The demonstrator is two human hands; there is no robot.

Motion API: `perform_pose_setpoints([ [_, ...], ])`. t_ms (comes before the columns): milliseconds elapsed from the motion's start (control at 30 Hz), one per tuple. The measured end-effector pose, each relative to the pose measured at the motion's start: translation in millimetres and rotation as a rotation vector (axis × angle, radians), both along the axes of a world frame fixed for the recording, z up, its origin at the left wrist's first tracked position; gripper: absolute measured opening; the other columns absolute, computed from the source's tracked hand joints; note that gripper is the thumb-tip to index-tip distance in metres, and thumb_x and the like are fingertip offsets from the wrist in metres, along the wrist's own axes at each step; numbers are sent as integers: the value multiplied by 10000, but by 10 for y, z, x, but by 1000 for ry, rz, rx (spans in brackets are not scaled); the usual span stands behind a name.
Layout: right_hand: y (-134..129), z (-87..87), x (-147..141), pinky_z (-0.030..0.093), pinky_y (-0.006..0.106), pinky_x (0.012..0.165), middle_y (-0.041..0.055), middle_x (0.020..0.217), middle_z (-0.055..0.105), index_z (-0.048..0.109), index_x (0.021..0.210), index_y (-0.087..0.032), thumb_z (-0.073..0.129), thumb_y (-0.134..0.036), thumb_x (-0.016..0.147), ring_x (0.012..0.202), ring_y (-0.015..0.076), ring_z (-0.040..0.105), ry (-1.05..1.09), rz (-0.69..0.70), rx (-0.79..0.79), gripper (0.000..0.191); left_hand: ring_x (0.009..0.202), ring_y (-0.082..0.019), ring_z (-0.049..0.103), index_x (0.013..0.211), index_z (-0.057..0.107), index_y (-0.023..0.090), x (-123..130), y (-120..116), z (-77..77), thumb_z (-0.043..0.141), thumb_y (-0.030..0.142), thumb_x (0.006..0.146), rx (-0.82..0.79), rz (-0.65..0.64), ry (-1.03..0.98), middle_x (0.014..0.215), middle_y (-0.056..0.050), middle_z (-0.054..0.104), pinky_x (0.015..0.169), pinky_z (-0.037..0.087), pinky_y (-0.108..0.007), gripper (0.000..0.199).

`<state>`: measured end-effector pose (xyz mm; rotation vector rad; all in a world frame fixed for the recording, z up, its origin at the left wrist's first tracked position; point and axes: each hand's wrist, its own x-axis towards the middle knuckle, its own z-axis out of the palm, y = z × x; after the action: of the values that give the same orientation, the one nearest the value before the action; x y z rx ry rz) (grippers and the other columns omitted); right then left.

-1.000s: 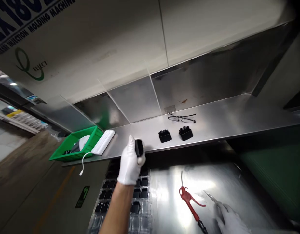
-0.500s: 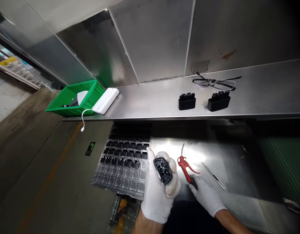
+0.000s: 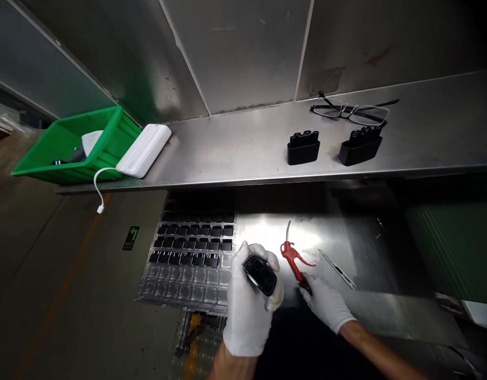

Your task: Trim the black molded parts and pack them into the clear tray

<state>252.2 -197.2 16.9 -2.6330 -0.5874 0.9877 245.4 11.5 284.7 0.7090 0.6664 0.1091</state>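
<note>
My left hand (image 3: 253, 301), in a white glove, has its fingers closed around a small black oval plastic part (image 3: 260, 275) with a shiny rim. The part is tilted, and its inside looks dark. To the right lies a red air blow gun (image 3: 292, 258) with a thin metal nozzle pointing away from me. My right hand (image 3: 325, 301), also gloved, is closed at the black lower end of its handle; the fingertips are partly hidden. Beside the gun are metal tweezers (image 3: 337, 269). A clear tray (image 3: 180, 292) with rows of black parts lies left of my left hand.
On the steel ledge (image 3: 235, 158) above the bench stand two black holders (image 3: 303, 152) with short black tubes, and a pair of glasses (image 3: 346, 112). A white power bank (image 3: 145, 150) with a cable leans by a green bin (image 3: 116, 142). Green ridged material (image 3: 453, 248) is at the right.
The black part has turned in my left hand, so the round features inside it no longer show. My right hand stays at the blow gun's handle. The camera view has shifted.
</note>
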Motion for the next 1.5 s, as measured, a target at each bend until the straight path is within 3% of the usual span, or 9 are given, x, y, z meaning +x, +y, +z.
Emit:
perform_pose_setpoints([
  [200, 36, -14, -20, 484, 380, 851, 102, 1185, 673, 542, 1345, -205, 507, -356, 959, 1025, 285, 656, 4, -8, -20, 415, 334, -13, 297, 815, 501, 188, 9, 47, 0, 379, 447, 1014, -141, -45, -25, 710, 27, 549, 321, 219, -152, 349],
  [533, 39, -11, -18, 483, 409, 899, 103, 1218, 670, 514, 1397, -205, 519, -337, 965, 1070, 300, 640, 11, -8, -40, 451, 325, -15, 278, 815, 517, 186, 10, 32, -58, 413, 438, 999, -214, -59, -39, 691, 24, 561, 306, 151, -160, 328],
  [767, 63, 45, 19, 485, 417, 929, 108, 1209, 679, 520, 1406, -188, 531, -317, 964, 1060, 300, 649, 34, -14, -45, 461, 354, -24, 310, 833, 535, 177, 5, 13, -76, 395, 484, 1013, -111, -80, -10, 672, 23, 556, 376, 209, -190, 382],
  [1000, 20, 97, 105, 482, 348, 921, 82, 1227, 670, 539, 1376, -238, 533, -303, 965, 1073, 255, 653, 66, -48, -18, 416, 355, -28, 320, 841, 532, 180, 25, 1, -101, 431, 505, 998, -153, -43, -20, 708, 13, 585, 385, 185, -216, 375],
  [1133, -2, 107, 143, 478, 367, 916, 110, 1226, 651, 547, 1351, -222, 511, -323, 977, 1070, 274, 649, 54, -60, -28, 388, 352, -40, 305, 807, 510, 183, 35, 8, -131, 439, 505, 994, -164, -46, -9, 638, 29, 531, 370, 179, -219, 379],
  [1267, 202, 138, 194, 489, 353, 802, 125, 1312, 567, 379, 1460, -236, 569, -464, 935, 1017, 278, 650, 14, -143, -10, 602, 379, -34, 311, 794, 497, 182, 20, -1, -173, 518, 568, 952, -209, -39, 50, 671, 28, 542, 371, 204, -202, 418],
  [1333, 374, 120, 242, 479, 339, 752, 143, 1331, 526, 328, 1464, -214, 651, -404, 861, 976, 272, 653, 17, -212, -11, 710, 401, -29, 297, 787, 503, 178, 1, -12, -190, 546, 627, 922, -196, -31, 78, 620, 50, 484, 384, 242, -181, 471],
  [1433, 597, 48, 325, 467, 333, 741, 159, 1258, 543, 438, 1327, -152, 618, -165, 763, 930, 263, 657, 43, -287, -29, 592, 455, -30, 377, 849, 542, 176, -42, -19, -197, 572, 673, 886, -157, 10, 103, 654, 49, 481, 413, 331, -143, 500],
  [1500, 672, 19, 366, 470, 341, 745, 177, 1221, 559, 495, 1230, -123, 590, -121, 726, 923, 270, 659, 56, -342, -18, 513, 550, -48, 509, 941, 568, 186, -80, -8, -188, 630, 651, 859, -149, 33, 142, 804, 11, 567, 426, 382, -125, 476],
])
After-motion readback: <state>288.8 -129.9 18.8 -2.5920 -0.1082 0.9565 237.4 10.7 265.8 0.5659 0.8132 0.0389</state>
